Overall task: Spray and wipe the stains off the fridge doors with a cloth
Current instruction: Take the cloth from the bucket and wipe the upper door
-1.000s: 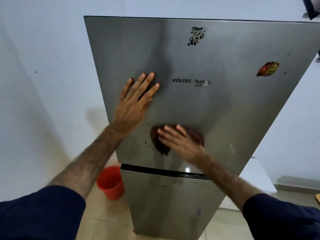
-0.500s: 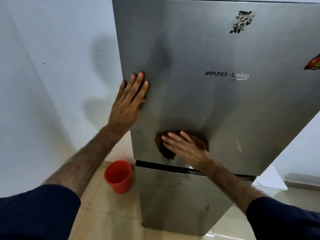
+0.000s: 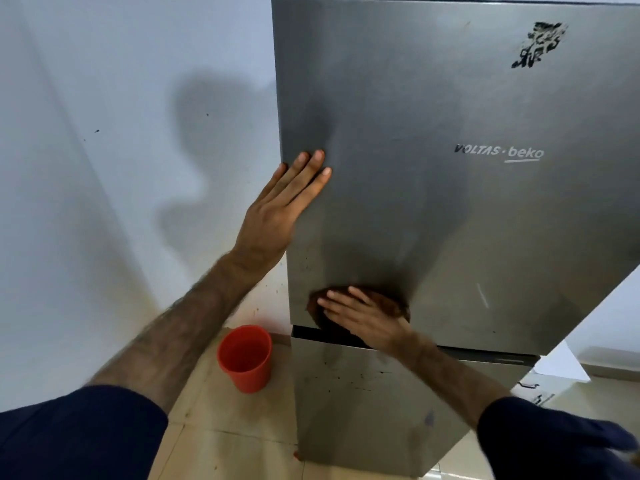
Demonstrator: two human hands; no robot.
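Against a white wall, the steel fridge fills the right of the frame, left hand flat and open on its edge, right hand pressing the brown cloth flat at the upper door's bottom, specks remaining on the lower door.

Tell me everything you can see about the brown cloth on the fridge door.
The cloth is dark brown, bunched into a flat rounded pad, and looks soft; its weave is too blurred to tell. It lies against the upper fridge door, at the door's bottom edge near its left side, just above the dark gap to the lower door. The right hand presses it flat with straight fingers, covering its middle, so only its rim shows around the hand.
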